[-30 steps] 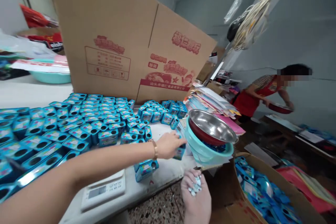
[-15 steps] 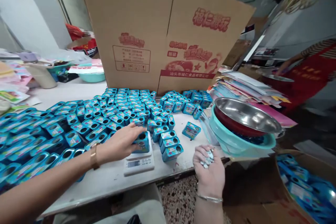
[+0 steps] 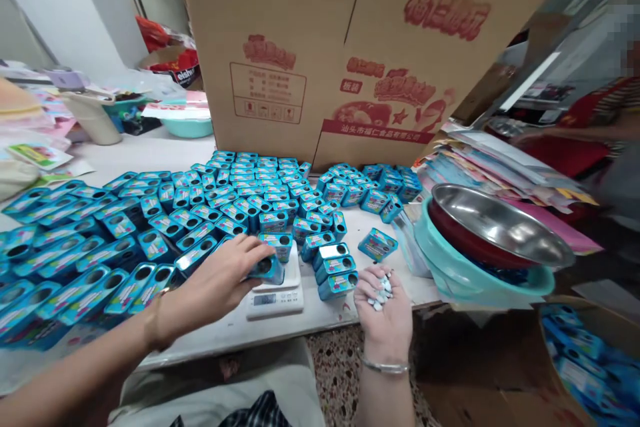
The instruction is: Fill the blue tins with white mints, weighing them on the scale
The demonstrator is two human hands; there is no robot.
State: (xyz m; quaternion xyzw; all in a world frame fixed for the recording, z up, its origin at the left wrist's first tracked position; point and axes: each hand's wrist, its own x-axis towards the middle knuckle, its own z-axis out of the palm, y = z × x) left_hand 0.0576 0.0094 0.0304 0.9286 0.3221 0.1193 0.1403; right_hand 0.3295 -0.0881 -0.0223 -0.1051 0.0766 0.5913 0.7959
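My left hand (image 3: 227, 277) is closed around a small blue tin (image 3: 269, 269) with a round hole in its top. It holds the tin over the white digital scale (image 3: 287, 301), whose display faces me. Just behind, another blue tin (image 3: 281, 247) stands at the scale's far side. In my right hand (image 3: 387, 333), palm up with curled fingers, lie several small pale blue-white candies (image 3: 380, 295). A blue tin (image 3: 379, 244) lies by itself beyond that hand, and several tins (image 3: 338, 283) stand in a row right of the scale.
Many blue tins (image 3: 165, 227) crowd the table's left and middle. A large cardboard box (image 3: 280, 7) stands behind them. At right are a steel bowl (image 3: 500, 223) in a turquoise basin (image 3: 435, 257), stacked papers (image 3: 510, 160), and a carton (image 3: 480, 373) with blue packs. Another person's sleeve is at far right.
My left hand has drawn a tin toward me and slightly left, and a tin behind it has come into view. My right hand still holds the candies. The camera view has shifted.
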